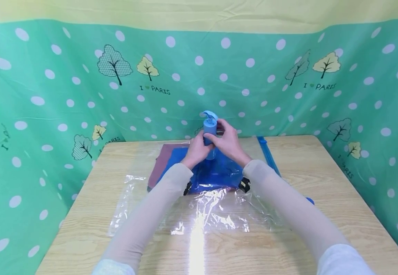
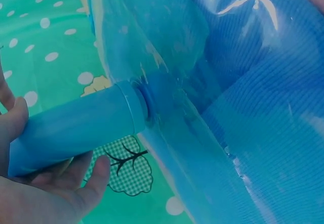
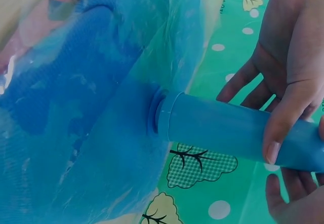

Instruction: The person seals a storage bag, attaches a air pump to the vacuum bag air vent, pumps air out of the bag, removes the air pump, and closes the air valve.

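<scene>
A blue hand pump [image 1: 210, 126] stands upright on a clear vacuum storage bag [image 1: 216, 208] lying flat on the table. My left hand [image 1: 198, 149] grips the pump barrel [image 2: 81, 127] from the left. Opposite it, my right hand [image 1: 230, 143] holds the barrel too, its thumb laid along the side in the right wrist view. The pump's lower end meets the round valve [image 3: 156, 113] on the bag. Inside the bag lie a folded blue ribbed garment [image 2: 268, 107] and a dull pink cloth [image 1: 162, 164]. On top of the pump, a light blue piece [image 1: 210, 114] is tilted up.
The bag's blue zip edge [image 1: 267, 152] runs along its right side. A small blue piece [image 1: 310, 200] shows beside my right forearm. The wooden table [image 1: 326, 168] reaches a green dotted curtain [image 1: 199, 82] at the back and sides.
</scene>
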The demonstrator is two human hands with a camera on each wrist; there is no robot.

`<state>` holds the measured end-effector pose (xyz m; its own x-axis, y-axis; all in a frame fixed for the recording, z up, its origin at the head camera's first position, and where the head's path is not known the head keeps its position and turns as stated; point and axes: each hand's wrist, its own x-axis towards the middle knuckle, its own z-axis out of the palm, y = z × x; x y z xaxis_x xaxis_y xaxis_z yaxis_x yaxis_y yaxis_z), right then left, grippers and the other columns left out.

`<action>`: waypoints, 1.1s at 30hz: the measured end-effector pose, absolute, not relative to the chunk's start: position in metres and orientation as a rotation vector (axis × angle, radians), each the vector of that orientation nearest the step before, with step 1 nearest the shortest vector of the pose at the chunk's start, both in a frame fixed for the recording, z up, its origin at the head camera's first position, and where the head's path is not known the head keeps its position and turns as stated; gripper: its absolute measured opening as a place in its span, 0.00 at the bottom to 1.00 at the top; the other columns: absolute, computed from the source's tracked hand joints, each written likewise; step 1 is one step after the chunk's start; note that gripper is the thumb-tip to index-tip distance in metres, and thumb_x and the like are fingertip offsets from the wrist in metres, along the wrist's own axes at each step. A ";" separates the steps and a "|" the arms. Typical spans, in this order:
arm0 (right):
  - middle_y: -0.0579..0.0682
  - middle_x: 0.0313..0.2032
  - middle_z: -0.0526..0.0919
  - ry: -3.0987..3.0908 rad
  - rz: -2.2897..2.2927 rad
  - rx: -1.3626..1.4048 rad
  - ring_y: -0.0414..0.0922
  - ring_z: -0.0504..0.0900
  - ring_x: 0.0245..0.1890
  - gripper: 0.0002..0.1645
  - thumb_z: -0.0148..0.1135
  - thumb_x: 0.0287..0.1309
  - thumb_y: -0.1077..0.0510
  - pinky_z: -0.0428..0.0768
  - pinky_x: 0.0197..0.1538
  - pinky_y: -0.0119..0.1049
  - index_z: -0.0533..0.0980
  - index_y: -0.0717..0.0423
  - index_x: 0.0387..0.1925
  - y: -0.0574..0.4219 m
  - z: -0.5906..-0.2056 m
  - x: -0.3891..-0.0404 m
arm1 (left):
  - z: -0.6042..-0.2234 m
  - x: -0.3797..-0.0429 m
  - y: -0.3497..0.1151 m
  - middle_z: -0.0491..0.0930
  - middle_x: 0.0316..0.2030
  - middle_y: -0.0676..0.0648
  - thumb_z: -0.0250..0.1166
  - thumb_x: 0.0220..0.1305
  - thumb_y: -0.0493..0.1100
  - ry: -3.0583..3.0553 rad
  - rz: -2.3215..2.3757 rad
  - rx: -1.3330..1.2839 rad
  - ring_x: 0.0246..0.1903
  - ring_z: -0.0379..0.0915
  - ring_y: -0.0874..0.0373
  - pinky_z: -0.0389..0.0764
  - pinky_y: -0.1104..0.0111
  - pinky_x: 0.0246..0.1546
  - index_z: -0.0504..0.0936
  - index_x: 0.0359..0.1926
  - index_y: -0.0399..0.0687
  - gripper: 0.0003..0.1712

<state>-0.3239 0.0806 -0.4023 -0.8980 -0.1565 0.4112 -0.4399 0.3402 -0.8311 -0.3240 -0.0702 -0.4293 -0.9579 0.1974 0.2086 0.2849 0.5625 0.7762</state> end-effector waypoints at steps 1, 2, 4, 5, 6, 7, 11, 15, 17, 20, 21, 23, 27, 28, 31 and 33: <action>0.56 0.55 0.82 -2.353 1.561 0.521 0.51 0.82 0.55 0.34 0.77 0.64 0.53 0.81 0.59 0.46 0.74 0.59 0.66 0.080 -0.402 -0.324 | -0.429 -0.324 -0.070 0.81 0.60 0.38 0.70 0.72 0.43 -2.691 -1.362 -0.417 0.58 0.80 0.42 0.80 0.50 0.57 0.71 0.71 0.42 0.31; 0.55 0.54 0.82 -2.361 1.538 0.510 0.51 0.81 0.54 0.35 0.78 0.63 0.51 0.81 0.58 0.46 0.74 0.58 0.65 0.079 -0.403 -0.325 | -0.429 -0.324 -0.070 0.81 0.60 0.38 0.70 0.72 0.43 -2.693 -1.357 -0.419 0.57 0.80 0.41 0.80 0.50 0.57 0.71 0.70 0.41 0.31; 0.55 0.54 0.81 -2.375 1.509 0.491 0.51 0.80 0.54 0.38 0.79 0.61 0.48 0.81 0.58 0.48 0.74 0.58 0.66 0.078 -0.403 -0.325 | -0.428 -0.323 -0.070 0.82 0.57 0.37 0.69 0.72 0.42 -2.693 -1.359 -0.427 0.56 0.81 0.40 0.80 0.50 0.55 0.72 0.69 0.41 0.29; 0.55 0.55 0.81 -2.380 1.505 0.484 0.51 0.80 0.55 0.39 0.79 0.61 0.47 0.81 0.58 0.48 0.73 0.57 0.68 0.077 -0.403 -0.325 | -0.428 -0.323 -0.070 0.83 0.56 0.37 0.69 0.72 0.42 -2.691 -1.365 -0.431 0.56 0.81 0.39 0.80 0.50 0.55 0.73 0.68 0.41 0.28; 0.55 0.57 0.80 -2.384 1.507 0.480 0.51 0.79 0.57 0.41 0.78 0.61 0.47 0.80 0.58 0.48 0.71 0.57 0.70 0.077 -0.403 -0.325 | -0.428 -0.323 -0.071 0.83 0.56 0.36 0.69 0.72 0.41 -2.689 -1.371 -0.431 0.55 0.81 0.39 0.80 0.50 0.54 0.73 0.68 0.40 0.27; 0.56 0.59 0.79 -2.382 1.517 0.481 0.52 0.79 0.59 0.43 0.77 0.62 0.47 0.80 0.60 0.48 0.69 0.56 0.72 0.077 -0.403 -0.324 | -0.428 -0.323 -0.071 0.83 0.55 0.36 0.68 0.72 0.40 -2.686 -1.376 -0.433 0.55 0.81 0.39 0.80 0.49 0.54 0.73 0.68 0.40 0.27; 0.60 0.64 0.79 -2.331 1.591 0.513 0.53 0.78 0.64 0.42 0.73 0.68 0.54 0.79 0.63 0.47 0.65 0.56 0.76 0.078 -0.403 -0.322 | -0.427 -0.323 -0.072 0.81 0.59 0.36 0.68 0.73 0.40 -2.692 -1.386 -0.422 0.57 0.80 0.40 0.79 0.50 0.57 0.70 0.71 0.40 0.30; 0.61 0.61 0.81 -2.298 1.593 0.531 0.54 0.81 0.61 0.37 0.72 0.68 0.58 0.80 0.62 0.47 0.69 0.58 0.73 0.077 -0.403 -0.322 | -0.427 -0.324 -0.071 0.79 0.63 0.36 0.69 0.72 0.41 -2.709 -1.362 -0.397 0.61 0.77 0.41 0.78 0.49 0.60 0.68 0.73 0.40 0.33; 0.59 0.59 0.82 -2.313 1.557 0.511 0.53 0.81 0.59 0.37 0.75 0.66 0.56 0.80 0.61 0.47 0.70 0.58 0.72 0.076 -0.403 -0.323 | -0.427 -0.324 -0.071 0.79 0.62 0.36 0.69 0.71 0.41 -2.709 -1.349 -0.403 0.61 0.78 0.40 0.78 0.49 0.60 0.69 0.73 0.40 0.33; 0.57 0.56 0.81 -2.360 1.499 0.459 0.52 0.80 0.56 0.40 0.78 0.63 0.51 0.80 0.58 0.49 0.71 0.57 0.71 0.076 -0.402 -0.324 | -0.427 -0.324 -0.071 0.81 0.61 0.36 0.69 0.71 0.40 -2.702 -1.341 -0.425 0.60 0.78 0.39 0.79 0.48 0.58 0.71 0.71 0.41 0.31; 0.56 0.56 0.80 -2.376 1.482 0.450 0.52 0.80 0.56 0.41 0.78 0.62 0.49 0.79 0.58 0.49 0.71 0.56 0.71 0.076 -0.402 -0.323 | -0.426 -0.323 -0.071 0.81 0.60 0.36 0.69 0.71 0.40 -2.697 -1.346 -0.430 0.59 0.79 0.39 0.79 0.49 0.57 0.71 0.71 0.41 0.30; 0.56 0.58 0.80 -2.400 1.471 0.456 0.52 0.79 0.58 0.42 0.77 0.62 0.48 0.78 0.59 0.51 0.70 0.55 0.72 0.076 -0.400 -0.322 | -0.426 -0.323 -0.071 0.81 0.60 0.36 0.69 0.72 0.40 -2.691 -1.367 -0.432 0.59 0.79 0.39 0.79 0.49 0.57 0.72 0.70 0.42 0.29; 0.58 0.64 0.79 -2.388 1.516 0.526 0.53 0.78 0.64 0.38 0.73 0.68 0.53 0.75 0.66 0.51 0.69 0.56 0.74 0.077 -0.398 -0.320 | -0.425 -0.322 -0.072 0.79 0.63 0.37 0.69 0.72 0.41 -2.683 -1.412 -0.411 0.62 0.76 0.41 0.77 0.49 0.61 0.71 0.72 0.41 0.31; 0.59 0.64 0.79 -2.376 1.536 0.542 0.54 0.78 0.64 0.37 0.72 0.69 0.54 0.75 0.67 0.52 0.69 0.57 0.74 0.078 -0.398 -0.320 | -0.425 -0.322 -0.072 0.78 0.64 0.37 0.69 0.72 0.41 -2.683 -1.419 -0.406 0.63 0.75 0.41 0.76 0.49 0.62 0.70 0.72 0.41 0.32; 0.60 0.62 0.80 -2.350 1.556 0.550 0.54 0.79 0.62 0.35 0.72 0.69 0.56 0.75 0.66 0.53 0.70 0.59 0.72 0.078 -0.398 -0.320 | -0.425 -0.322 -0.071 0.77 0.66 0.37 0.70 0.72 0.43 -2.688 -1.415 -0.395 0.65 0.74 0.41 0.75 0.49 0.64 0.70 0.73 0.41 0.33; 0.58 0.60 0.80 -2.352 1.524 0.524 0.53 0.79 0.59 0.36 0.74 0.66 0.54 0.77 0.63 0.51 0.71 0.59 0.70 0.078 -0.398 -0.321 | -0.425 -0.322 -0.070 0.78 0.65 0.37 0.70 0.71 0.43 -2.692 -1.400 -0.398 0.64 0.75 0.41 0.76 0.49 0.63 0.71 0.72 0.41 0.33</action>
